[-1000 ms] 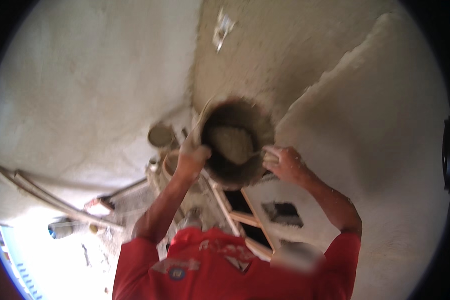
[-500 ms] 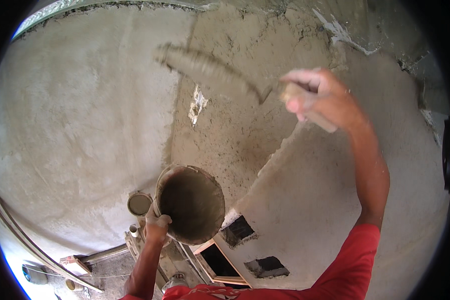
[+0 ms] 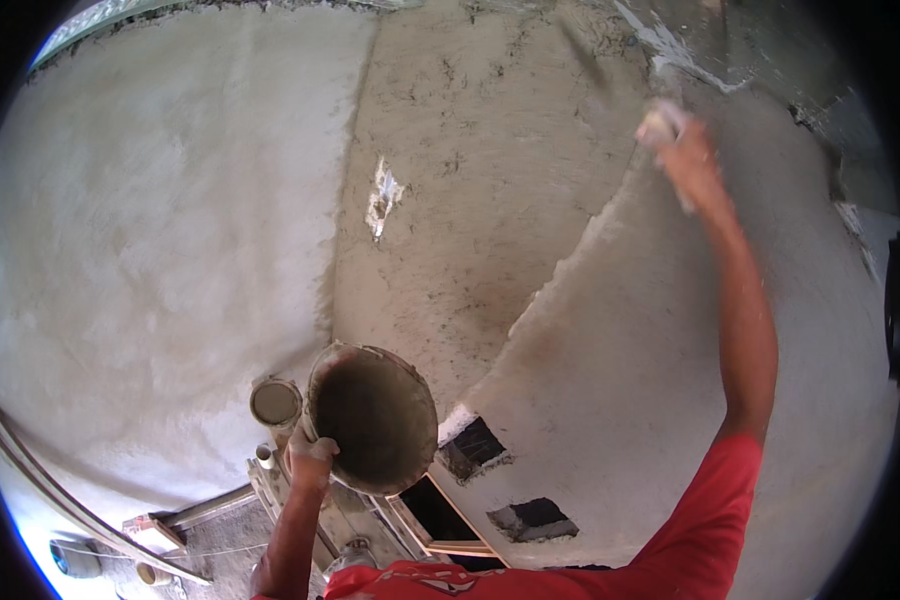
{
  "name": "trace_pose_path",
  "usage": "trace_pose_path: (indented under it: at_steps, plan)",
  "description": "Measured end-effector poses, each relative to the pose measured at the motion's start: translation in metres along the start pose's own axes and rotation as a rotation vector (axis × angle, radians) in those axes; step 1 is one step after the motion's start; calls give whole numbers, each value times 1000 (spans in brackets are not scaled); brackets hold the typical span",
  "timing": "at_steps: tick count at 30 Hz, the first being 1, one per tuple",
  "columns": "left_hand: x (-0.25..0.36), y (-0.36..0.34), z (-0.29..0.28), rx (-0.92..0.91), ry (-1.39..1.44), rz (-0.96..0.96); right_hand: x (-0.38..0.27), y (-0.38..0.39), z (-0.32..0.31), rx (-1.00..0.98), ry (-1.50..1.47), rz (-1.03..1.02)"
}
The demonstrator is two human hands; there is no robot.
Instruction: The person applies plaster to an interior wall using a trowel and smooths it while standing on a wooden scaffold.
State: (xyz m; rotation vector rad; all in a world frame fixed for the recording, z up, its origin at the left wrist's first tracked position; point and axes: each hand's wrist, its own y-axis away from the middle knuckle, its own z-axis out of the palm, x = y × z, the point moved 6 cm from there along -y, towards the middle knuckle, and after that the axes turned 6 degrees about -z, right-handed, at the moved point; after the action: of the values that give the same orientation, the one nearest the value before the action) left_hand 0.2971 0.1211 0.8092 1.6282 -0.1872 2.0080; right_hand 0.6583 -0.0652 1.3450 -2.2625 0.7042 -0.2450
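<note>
right hand (image 3: 685, 150) raised high at wall (image 3: 490, 200); left hand (image 3: 312, 462) grips pan (image 3: 375, 420).

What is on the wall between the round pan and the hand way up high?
In the head view, only wall lies between the pan and the raised right hand: rough grey plaster and the ragged edge of a smoother pale coat.

Open air is left between the raised right hand (image 3: 682, 150) and the pan (image 3: 373, 418); reach beyond is blocked by the plastered wall (image 3: 490, 200) close ahead.
</note>
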Motion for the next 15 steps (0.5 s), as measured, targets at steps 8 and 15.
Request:
trace_pose_path:
  at_steps: [8,15]
  plan:
    - [42,22,70,-237,-23,77,-64,235,131,-1028,-43,-441]
    - [39,18,105,-333,-143,126,-94,309,196,-790,372,-782]
